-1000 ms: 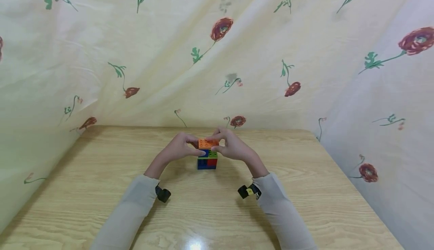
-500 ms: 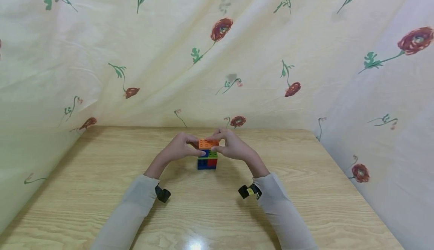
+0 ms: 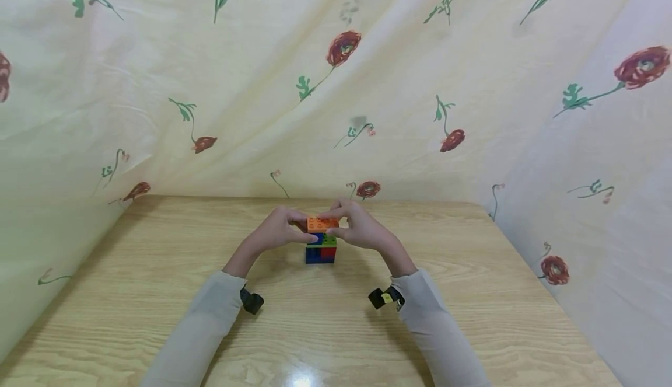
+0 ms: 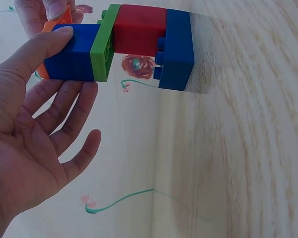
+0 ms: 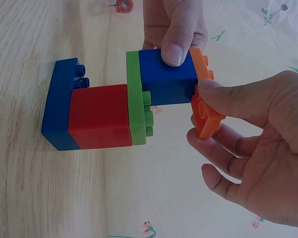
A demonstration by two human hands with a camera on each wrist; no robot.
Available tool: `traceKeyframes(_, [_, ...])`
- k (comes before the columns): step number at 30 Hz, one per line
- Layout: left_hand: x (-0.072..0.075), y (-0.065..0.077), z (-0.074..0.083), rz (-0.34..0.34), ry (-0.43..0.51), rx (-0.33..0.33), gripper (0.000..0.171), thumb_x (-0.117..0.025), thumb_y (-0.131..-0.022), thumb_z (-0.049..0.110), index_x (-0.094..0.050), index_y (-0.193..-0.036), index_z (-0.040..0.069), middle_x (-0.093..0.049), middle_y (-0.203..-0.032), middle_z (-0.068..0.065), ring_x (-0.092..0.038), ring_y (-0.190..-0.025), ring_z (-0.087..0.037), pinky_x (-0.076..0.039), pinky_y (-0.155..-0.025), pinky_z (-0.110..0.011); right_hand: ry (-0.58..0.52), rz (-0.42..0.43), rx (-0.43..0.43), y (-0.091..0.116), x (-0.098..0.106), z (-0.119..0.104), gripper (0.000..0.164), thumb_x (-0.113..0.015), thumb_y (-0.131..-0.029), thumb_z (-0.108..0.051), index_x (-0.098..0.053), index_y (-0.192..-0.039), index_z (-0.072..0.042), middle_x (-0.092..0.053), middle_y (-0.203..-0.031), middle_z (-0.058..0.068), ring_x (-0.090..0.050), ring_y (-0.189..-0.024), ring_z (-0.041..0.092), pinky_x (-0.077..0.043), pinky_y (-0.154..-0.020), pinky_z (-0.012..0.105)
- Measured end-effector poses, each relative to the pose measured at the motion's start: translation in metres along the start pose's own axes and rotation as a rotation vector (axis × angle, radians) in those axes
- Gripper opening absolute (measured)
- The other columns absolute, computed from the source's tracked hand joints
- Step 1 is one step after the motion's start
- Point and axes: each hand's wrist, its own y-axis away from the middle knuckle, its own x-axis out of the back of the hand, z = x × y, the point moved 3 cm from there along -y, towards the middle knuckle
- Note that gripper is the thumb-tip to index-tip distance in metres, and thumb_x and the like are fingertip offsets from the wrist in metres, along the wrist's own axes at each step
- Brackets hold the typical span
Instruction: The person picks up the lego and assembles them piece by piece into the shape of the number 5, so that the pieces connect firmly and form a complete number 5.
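A stack of toy building bricks stands on the wooden table at mid-view. Lowest is a long blue brick (image 5: 57,106), with a red brick (image 5: 99,116) on its right half and a thin green plate (image 5: 134,99) over that. On the green plate's left half sits a second blue brick (image 4: 77,57), topped by an orange plate (image 3: 321,222) that overhangs to the right. My left hand (image 3: 275,229) pinches the upper blue brick, thumb on its near face and fingers behind. Thumb and fingers of my right hand (image 3: 362,227) grip the overhanging end of the orange plate.
The wooden table (image 3: 315,328) ends behind the stack at a pale cloth (image 3: 252,72) printed with red flowers, which also hangs along both sides. Dark wrist cameras are strapped at the left wrist (image 3: 252,301) and the right wrist (image 3: 379,298).
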Motion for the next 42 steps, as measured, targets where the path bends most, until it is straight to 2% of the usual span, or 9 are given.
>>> traceKeyframes(13, [-0.004, 0.002, -0.002, -0.012, 0.011, 0.015, 0.030, -0.082, -0.088, 0.021, -0.078, -0.115, 0.010, -0.077, -0.110, -0.006, -0.069, -0.096, -0.016, -0.055, -0.093, -0.040, 0.001, -0.014, -0.028, 0.003, -0.002, 0.003, 0.038, -0.074, -0.093, -0.008, -0.071, -0.130, -0.011, -0.060, -0.105, 0.007, -0.045, -0.089, 0.019, -0.038, -0.070, 0.028])
traceKeyframes(19, [-0.004, 0.003, -0.002, -0.014, -0.003, 0.020, 0.030, -0.081, -0.089, 0.022, -0.078, -0.115, 0.009, -0.077, -0.109, -0.006, -0.069, -0.096, -0.016, -0.055, -0.092, -0.039, -0.011, -0.015, -0.013, 0.005, -0.002, 0.004, 0.038, -0.075, -0.092, -0.010, -0.071, -0.130, -0.012, -0.064, -0.109, 0.006, -0.049, -0.095, 0.019, -0.043, -0.077, 0.030])
traceKeyframes(22, [-0.004, 0.003, -0.002, -0.016, -0.011, 0.024, 0.030, -0.081, -0.088, 0.022, -0.078, -0.115, 0.009, -0.077, -0.109, -0.005, -0.069, -0.096, -0.016, -0.055, -0.092, -0.040, -0.008, -0.018, -0.011, 0.005, -0.001, 0.005, 0.039, -0.075, -0.093, -0.011, -0.070, -0.131, -0.013, -0.066, -0.112, 0.005, -0.052, -0.099, 0.019, -0.047, -0.084, 0.035])
traceKeyframes(26, [-0.003, 0.003, -0.001, -0.015, -0.019, 0.037, 0.029, -0.081, -0.088, 0.023, -0.078, -0.114, 0.010, -0.077, -0.109, -0.004, -0.068, -0.096, -0.015, -0.055, -0.092, -0.039, -0.021, -0.018, -0.006, 0.004, -0.001, 0.006, 0.040, -0.075, -0.093, -0.012, -0.070, -0.132, -0.013, -0.067, -0.114, 0.006, -0.054, -0.103, 0.021, -0.050, -0.091, 0.050])
traceKeyframes(29, [-0.001, 0.003, 0.000, -0.017, -0.029, 0.044, 0.028, -0.081, -0.088, 0.023, -0.078, -0.113, 0.009, -0.077, -0.108, -0.004, -0.068, -0.096, -0.015, -0.055, -0.091, -0.037, -0.037, -0.020, -0.001, 0.003, 0.000, 0.008, 0.041, -0.075, -0.092, -0.012, -0.069, -0.133, -0.012, -0.067, -0.115, 0.007, -0.055, -0.105, 0.022, -0.050, -0.094, 0.057])
traceKeyframes(33, [-0.001, 0.002, 0.002, -0.027, -0.038, 0.045, 0.026, -0.081, -0.089, 0.023, -0.079, -0.110, 0.008, -0.077, -0.107, -0.005, -0.068, -0.095, -0.015, -0.056, -0.089, -0.035, -0.054, -0.022, -0.001, 0.002, 0.000, 0.010, 0.042, -0.076, -0.092, -0.014, -0.068, -0.134, -0.013, -0.068, -0.117, 0.007, -0.056, -0.108, 0.023, -0.050, -0.095, 0.056])
traceKeyframes(38, [0.000, 0.001, 0.002, -0.032, -0.037, 0.045, 0.025, -0.081, -0.089, 0.023, -0.078, -0.109, 0.008, -0.077, -0.107, -0.005, -0.068, -0.095, -0.015, -0.056, -0.090, -0.036, -0.102, -0.028, 0.005, 0.002, 0.000, 0.016, 0.049, -0.077, -0.092, -0.015, -0.063, -0.139, -0.009, -0.067, -0.132, 0.011, -0.057, -0.116, 0.028, -0.048, -0.098, 0.060])
traceKeyframes(42, [0.000, 0.001, 0.002, -0.024, -0.031, 0.055, 0.027, -0.081, -0.088, 0.022, -0.078, -0.111, 0.008, -0.076, -0.109, -0.005, -0.068, -0.096, -0.015, -0.056, -0.090, -0.036, -0.143, -0.037, -0.024, 0.004, 0.000, 0.021, 0.056, -0.078, -0.090, -0.016, -0.059, -0.142, -0.007, -0.063, -0.139, 0.014, -0.059, -0.121, 0.031, -0.047, -0.101, 0.062])
